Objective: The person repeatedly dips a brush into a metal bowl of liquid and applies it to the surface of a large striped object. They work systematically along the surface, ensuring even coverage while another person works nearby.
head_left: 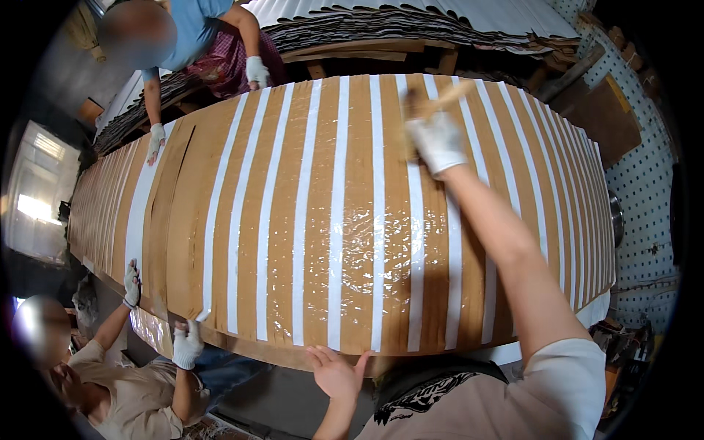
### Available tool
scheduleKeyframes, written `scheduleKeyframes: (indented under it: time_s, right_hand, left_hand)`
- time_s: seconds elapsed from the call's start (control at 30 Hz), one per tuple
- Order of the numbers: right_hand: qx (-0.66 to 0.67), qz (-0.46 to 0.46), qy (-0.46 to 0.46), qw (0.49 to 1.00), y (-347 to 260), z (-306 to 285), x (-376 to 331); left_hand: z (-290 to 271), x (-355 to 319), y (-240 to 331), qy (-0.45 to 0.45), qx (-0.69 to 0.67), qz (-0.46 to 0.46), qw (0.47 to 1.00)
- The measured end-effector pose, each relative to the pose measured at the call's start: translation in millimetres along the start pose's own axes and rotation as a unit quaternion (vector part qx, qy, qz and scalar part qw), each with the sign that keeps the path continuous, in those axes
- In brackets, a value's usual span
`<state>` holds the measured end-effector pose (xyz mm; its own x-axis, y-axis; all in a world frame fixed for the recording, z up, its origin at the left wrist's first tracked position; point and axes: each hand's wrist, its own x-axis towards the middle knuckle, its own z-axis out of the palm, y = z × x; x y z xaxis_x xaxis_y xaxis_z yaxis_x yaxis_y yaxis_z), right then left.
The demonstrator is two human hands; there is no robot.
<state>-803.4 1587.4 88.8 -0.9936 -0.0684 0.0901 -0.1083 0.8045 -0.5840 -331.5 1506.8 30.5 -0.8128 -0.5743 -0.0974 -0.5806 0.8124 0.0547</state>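
A long brown wood veneer sheet (352, 242) with white tape strips and a wet glossy coat lies across the table. My right hand (437, 143), in a white glove, reaches far over the sheet and grips a wooden-handled brush (433, 99) near the far edge. My left hand (336, 372) is bare, fingers spread, resting at the sheet's near edge.
A person in a blue shirt (183, 29) at the far left presses gloved hands (257, 72) on the sheet. Another person at the lower left holds the near edge with white gloves (188, 343). Veneer stacks (411, 26) lie behind; a pegboard wall (642, 191) stands right.
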Motion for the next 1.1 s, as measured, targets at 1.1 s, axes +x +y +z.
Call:
scheduleKeyframes:
  time_s: [1.1]
  right_hand:
    - [0.118,-0.156,-0.119,0.973,-67.8,74.6,-226.9]
  left_hand:
    - [-4.8,-10.8,4.3,-0.004,-0.010,0.007,1.000]
